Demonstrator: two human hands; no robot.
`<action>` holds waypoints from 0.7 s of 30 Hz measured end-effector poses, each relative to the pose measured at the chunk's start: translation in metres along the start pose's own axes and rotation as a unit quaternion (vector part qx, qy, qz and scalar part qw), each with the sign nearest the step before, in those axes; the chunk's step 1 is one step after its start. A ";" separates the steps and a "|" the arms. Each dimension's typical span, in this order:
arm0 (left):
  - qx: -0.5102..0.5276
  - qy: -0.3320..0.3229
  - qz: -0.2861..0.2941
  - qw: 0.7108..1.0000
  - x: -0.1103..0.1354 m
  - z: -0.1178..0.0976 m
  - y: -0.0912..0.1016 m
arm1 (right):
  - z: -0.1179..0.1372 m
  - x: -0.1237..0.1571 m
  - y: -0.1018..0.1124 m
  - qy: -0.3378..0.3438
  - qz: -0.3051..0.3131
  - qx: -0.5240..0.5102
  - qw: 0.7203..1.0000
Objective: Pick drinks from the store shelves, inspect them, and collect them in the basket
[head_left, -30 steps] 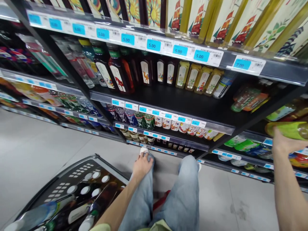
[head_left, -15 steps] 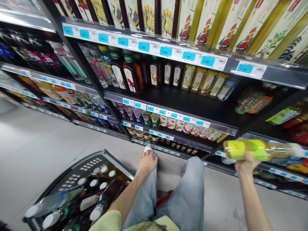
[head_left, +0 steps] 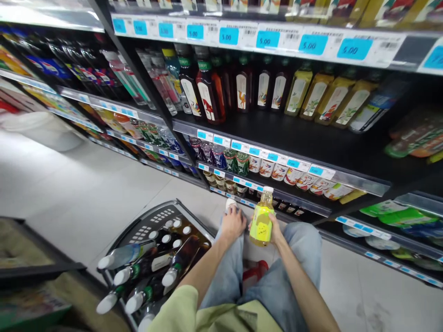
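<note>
My right hand (head_left: pixel 275 230) is closed around a drink bottle (head_left: pixel 262 225) with a bright yellow label, pale yellow contents and a white cap. It is held nearly upright in front of my knees. My left hand (head_left: pixel 234 223) lies on my left knee with its fingers apart and holds nothing; the bottle is just to its right. A white shoe tip (head_left: pixel 230 203) shows just beyond those fingers. To the left of my legs stands a dark shopping basket (head_left: pixel 159 215) with several white-capped bottles (head_left: pixel 152 263), most of them dark, lying and standing in it.
Ahead, a black shelf (head_left: pixel 256 127) carries dark and yellow drink bottles, with blue price tags along its edges. Lower shelves hold cans and small bottles. Cola bottles (head_left: pixel 88 69) stand at the left. A dark-framed display (head_left: pixel 38 272) is at the lower left, and a red object (head_left: pixel 255 272) lies between my legs.
My right hand has brought the yellow-labelled bottle from the far right to the middle and turned it from sideways to nearly upright. My left hand stays on the knee. The view has shifted.
</note>
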State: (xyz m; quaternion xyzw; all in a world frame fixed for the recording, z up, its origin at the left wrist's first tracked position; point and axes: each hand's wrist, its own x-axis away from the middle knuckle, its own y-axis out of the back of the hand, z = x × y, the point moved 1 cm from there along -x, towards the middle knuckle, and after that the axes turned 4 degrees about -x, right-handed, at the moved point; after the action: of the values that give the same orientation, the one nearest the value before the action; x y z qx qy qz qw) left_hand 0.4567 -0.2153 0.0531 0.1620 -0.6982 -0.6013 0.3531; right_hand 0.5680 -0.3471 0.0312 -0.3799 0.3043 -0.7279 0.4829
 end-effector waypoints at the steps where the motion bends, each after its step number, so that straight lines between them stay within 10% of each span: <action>1: -0.003 -0.012 0.009 1.000 0.000 -0.001 0.002 | -0.006 -0.006 0.002 -0.026 0.013 -0.003 1.000; 21: 0.037 0.038 0.061 0.997 -0.020 0.005 0.010 | -0.024 -0.040 0.005 -0.132 -0.022 -0.156 0.979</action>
State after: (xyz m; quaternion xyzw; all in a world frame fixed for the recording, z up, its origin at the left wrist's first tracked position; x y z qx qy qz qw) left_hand 0.4692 -0.1966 0.0561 0.1547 -0.7144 -0.5461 0.4093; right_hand 0.5604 -0.3096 0.0043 -0.5497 0.3391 -0.6252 0.4381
